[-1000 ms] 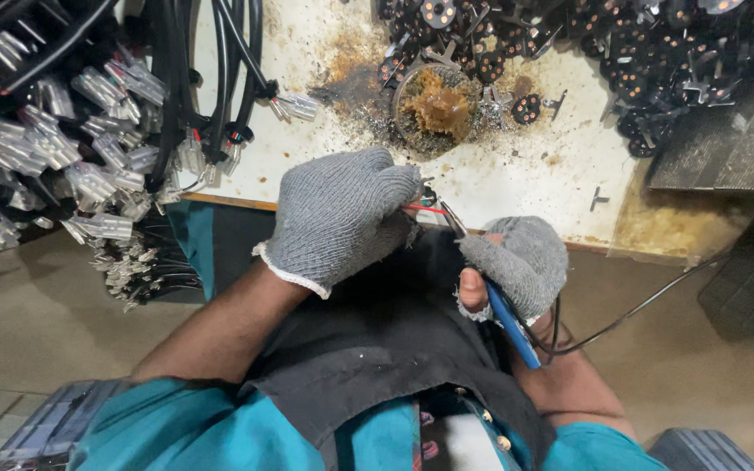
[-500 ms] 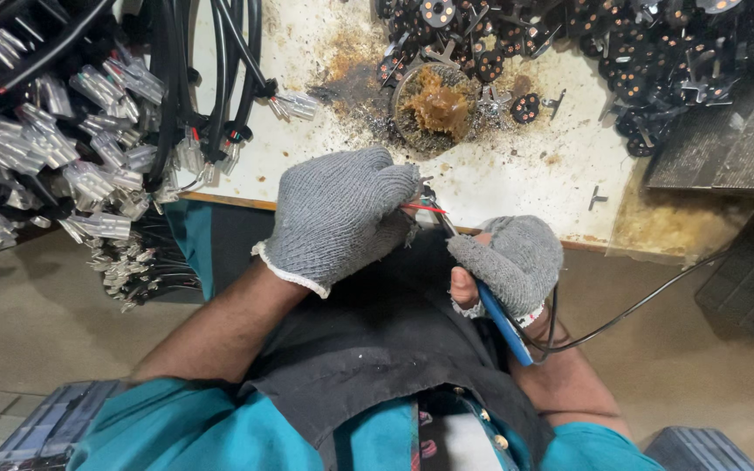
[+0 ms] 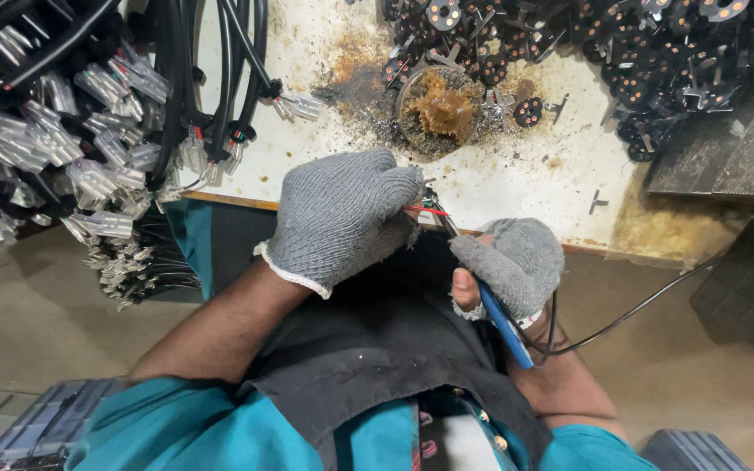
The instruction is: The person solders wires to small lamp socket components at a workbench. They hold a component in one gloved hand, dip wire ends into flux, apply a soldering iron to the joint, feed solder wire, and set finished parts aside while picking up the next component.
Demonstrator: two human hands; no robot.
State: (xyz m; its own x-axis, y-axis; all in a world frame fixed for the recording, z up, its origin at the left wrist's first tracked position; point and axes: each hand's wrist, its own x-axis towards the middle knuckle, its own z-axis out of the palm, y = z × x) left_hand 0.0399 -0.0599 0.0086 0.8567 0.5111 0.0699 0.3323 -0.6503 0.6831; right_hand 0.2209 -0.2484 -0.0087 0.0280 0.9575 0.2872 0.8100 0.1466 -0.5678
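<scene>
Where gloved hands meet, red wire (image 3: 428,210), soldering iron (image 3: 503,324)

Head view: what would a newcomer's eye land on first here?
Two grey knit gloves at centre: the left hand is closed over thin red wires, the right hand grips a blue-handled soldering iron at them. Behind, a tin of brown paste sits on the stained white bench; cable bundles are heaped at left.

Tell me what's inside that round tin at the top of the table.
The round tin holds a lumpy brown paste, heaped near its middle. Its bottom is covered by the paste, and small black parts crowd its rim.
</scene>
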